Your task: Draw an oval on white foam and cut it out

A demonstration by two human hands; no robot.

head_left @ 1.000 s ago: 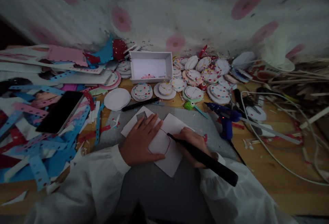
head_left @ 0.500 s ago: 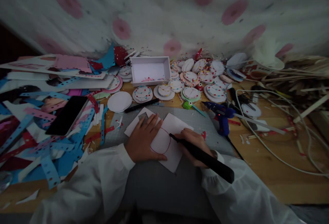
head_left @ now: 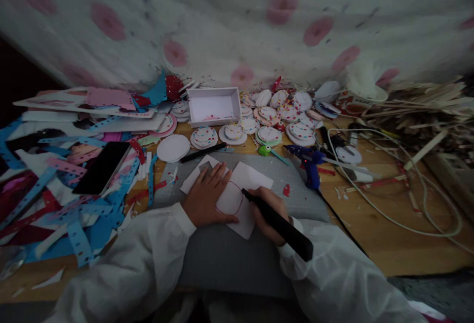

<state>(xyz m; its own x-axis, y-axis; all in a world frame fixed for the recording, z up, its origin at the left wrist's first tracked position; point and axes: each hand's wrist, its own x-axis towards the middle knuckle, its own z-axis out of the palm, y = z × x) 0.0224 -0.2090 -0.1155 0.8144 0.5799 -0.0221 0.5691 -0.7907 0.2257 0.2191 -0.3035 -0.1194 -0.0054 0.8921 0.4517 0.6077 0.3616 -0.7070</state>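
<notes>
Left hand [head_left: 205, 198]: laid flat, fingers spread, on the white paper card [head_left: 237, 199] at the grey mat's [head_left: 229, 259] twelve o'clock edge.
Right hand [head_left: 267, 210]: grip closed around the long black marker [head_left: 276, 223]; its tip is set at the red outline's three o'clock side.
Technique: the card is best kept pinned and the curve traced slowly.
Change: the card is seen slightly nearer the white open box [head_left: 214, 106] than a second ago.

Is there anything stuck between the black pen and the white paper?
No, nothing visible. The right hand holds the black pen with its tip right on the white paper, at the red curved line. The left hand presses the paper beside it.
</notes>
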